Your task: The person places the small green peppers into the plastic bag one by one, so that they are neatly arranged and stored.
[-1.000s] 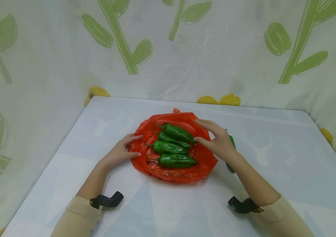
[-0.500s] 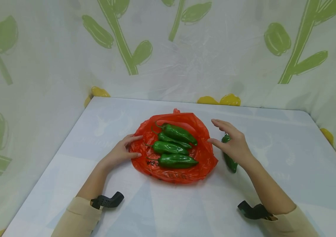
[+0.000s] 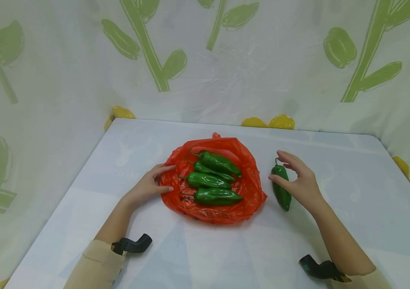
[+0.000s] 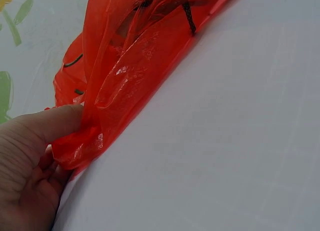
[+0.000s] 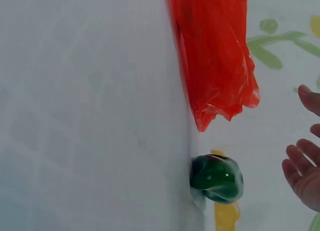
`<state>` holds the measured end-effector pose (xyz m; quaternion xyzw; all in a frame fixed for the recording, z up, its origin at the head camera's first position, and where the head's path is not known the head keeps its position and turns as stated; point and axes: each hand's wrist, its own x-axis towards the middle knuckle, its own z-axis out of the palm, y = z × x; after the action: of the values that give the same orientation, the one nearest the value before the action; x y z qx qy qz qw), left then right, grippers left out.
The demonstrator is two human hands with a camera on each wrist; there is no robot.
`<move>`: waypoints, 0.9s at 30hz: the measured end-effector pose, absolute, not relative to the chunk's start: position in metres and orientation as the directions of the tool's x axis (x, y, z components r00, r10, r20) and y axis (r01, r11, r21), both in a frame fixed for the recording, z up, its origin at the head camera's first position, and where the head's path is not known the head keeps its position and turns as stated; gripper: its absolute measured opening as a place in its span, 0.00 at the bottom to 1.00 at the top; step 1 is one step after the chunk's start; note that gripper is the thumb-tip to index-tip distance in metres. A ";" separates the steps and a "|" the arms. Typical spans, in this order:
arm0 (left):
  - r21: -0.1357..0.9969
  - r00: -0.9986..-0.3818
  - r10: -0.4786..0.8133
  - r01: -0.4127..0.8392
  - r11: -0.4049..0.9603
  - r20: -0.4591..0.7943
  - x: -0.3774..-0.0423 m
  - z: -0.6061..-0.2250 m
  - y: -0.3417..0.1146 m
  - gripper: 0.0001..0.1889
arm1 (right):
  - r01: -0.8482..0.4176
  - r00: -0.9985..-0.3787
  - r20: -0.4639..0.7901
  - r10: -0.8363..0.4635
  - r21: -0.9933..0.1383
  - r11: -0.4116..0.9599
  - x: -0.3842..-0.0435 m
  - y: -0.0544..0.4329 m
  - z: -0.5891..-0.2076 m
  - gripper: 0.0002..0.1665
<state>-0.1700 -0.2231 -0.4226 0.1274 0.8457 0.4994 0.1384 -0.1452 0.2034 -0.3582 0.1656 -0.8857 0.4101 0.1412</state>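
A red plastic bag [image 3: 246, 212] lies spread on the table, its mouth facing up, with several green peppers [image 3: 217, 196] side by side in it. At its left rim my left hand [image 3: 145, 185] holds the plastic; the left wrist view shows the thumb [image 4: 62, 123] on the bag [image 4: 130, 76] with fingers curled behind it. One more green pepper [image 3: 281, 192] lies on the table right of the bag, stem away from me. Over this pepper hovers my right hand [image 3: 300, 182], thumb and fingers spread apart. The right wrist view shows the fingers [image 5: 305, 163] raised above the pepper [image 5: 217, 178].
The white table [image 3: 216, 253] has a pale printed pattern. Its far edge meets a curtain [image 3: 262, 80] printed with green plants, which also runs along the left and right sides. A black wrist camera [image 3: 132, 243] sits on each forearm.
My right hand has moved right, from over the peppers in the bag to above the lone pepper on the table. The left hand has stayed at the bag's rim.
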 end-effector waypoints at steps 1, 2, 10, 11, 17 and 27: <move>0.880 -0.929 0.354 0.077 0.468 -0.107 -0.170 -0.423 -0.223 0.33 | -0.401 -0.909 0.380 -0.170 -0.688 0.605 -0.145 0.205 -0.360 0.40; 0.880 -0.929 0.354 0.077 0.469 -0.107 -0.170 -0.423 -0.223 0.33 | -0.393 -0.913 0.374 -0.164 -0.695 0.601 -0.144 0.207 -0.361 0.40; 0.879 -0.931 0.350 0.077 0.470 -0.106 -0.170 -0.422 -0.223 0.33 | -0.354 -0.930 0.339 -0.142 -0.717 0.601 -0.144 0.217 -0.374 0.40; 0.880 -0.931 0.350 0.076 0.469 -0.106 -0.170 -0.422 -0.223 0.33 | -0.344 -0.933 0.331 -0.138 -0.718 0.605 -0.144 0.218 -0.376 0.40; 0.879 -0.929 0.355 0.084 0.469 -0.100 -0.170 -0.422 -0.224 0.33 | -0.283 -0.956 0.262 -0.129 -0.726 0.626 -0.148 0.223 -0.384 0.41; 0.880 -0.929 0.355 0.079 0.469 -0.106 -0.170 -0.422 -0.223 0.33 | -0.172 -0.981 0.067 -0.182 -0.738 0.653 -0.151 0.227 -0.392 0.47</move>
<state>-0.1702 -0.2230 -0.4224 0.1285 0.8458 0.4989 0.1383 -0.1508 0.2266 -0.3917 0.0974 -0.9091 0.4051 -0.0063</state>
